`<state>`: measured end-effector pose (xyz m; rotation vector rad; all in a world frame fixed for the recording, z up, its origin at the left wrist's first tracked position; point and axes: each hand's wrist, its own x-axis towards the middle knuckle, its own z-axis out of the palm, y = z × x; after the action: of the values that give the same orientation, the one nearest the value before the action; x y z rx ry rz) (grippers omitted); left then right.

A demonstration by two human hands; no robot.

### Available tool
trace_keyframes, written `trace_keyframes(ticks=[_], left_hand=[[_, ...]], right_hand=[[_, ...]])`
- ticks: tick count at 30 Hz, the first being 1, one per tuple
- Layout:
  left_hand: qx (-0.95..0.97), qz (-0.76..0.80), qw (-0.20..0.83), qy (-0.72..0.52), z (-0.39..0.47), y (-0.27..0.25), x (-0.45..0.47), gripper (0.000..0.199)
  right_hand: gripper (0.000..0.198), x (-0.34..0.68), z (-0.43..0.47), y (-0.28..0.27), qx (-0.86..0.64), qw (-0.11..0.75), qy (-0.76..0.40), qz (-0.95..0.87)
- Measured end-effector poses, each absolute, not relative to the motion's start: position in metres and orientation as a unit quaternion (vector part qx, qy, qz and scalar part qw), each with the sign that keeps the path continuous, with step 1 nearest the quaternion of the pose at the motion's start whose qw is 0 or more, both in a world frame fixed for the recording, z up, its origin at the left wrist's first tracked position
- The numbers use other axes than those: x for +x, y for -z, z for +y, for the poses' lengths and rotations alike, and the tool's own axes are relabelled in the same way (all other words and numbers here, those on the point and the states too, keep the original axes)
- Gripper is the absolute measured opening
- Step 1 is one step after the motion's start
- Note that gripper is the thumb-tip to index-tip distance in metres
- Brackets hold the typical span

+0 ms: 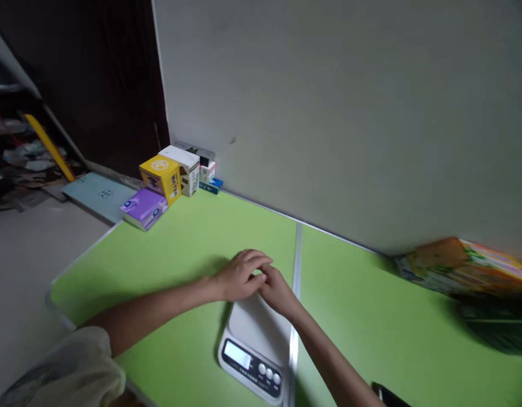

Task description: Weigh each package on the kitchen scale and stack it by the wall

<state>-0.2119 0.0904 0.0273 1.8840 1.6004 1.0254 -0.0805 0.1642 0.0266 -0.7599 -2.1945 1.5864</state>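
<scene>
My left hand (243,275) and my right hand (278,289) meet over the far end of a white digital kitchen scale (261,330). The fingers of my left hand bend over toward the fingertips of my right, and both hands look closed. Anything between them is hidden behind the fingers. On the near end of the scale, a lit display and several round buttons face me; the digits are too faint to read. The scale lies on a green tabletop (180,260), beside the metal seam.
Against the wall at the back left stand a purple pack (144,208), a yellow box (161,176), a white box (187,169) and a small blue box (212,185). A blurred orange carton (451,265) and a dark object (498,325) are at the right. Another dark object (388,395) shows at the bottom edge.
</scene>
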Motion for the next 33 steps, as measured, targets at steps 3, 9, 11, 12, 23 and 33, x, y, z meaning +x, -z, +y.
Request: trace_keyframes(ticks=[3,9,11,12,23,33], left_hand=[[0.540,0.694,0.117,-0.461,0.062,-0.004,-0.264,0.042],[0.305,0.804,-0.037,-0.508,0.014,0.028,-0.346,0.056],[0.244,0.829,-0.075,-0.498,0.004,0.030,-0.371,0.069],[0.214,0.840,-0.092,-0.490,0.001,0.030,-0.385,0.078],[0.239,0.862,-0.039,-0.445,-0.015,0.033,-0.454,0.075],[0.541,0.681,0.223,-0.440,-0.028,-0.021,-0.290,0.076]], right_hand=[[0.025,-0.131,0.155,-0.021,-0.271,0.124,-0.607,-0.736],[0.033,-0.228,0.127,0.000,-0.303,0.118,-0.733,-0.598],[0.033,-0.245,0.114,0.006,-0.313,0.130,-0.748,-0.570],[0.033,-0.247,0.108,0.008,-0.314,0.132,-0.752,-0.565],[0.031,-0.165,0.083,-0.015,-0.330,0.122,-0.718,-0.600],[0.046,-0.052,0.081,-0.041,-0.428,0.299,-0.562,-0.642]])
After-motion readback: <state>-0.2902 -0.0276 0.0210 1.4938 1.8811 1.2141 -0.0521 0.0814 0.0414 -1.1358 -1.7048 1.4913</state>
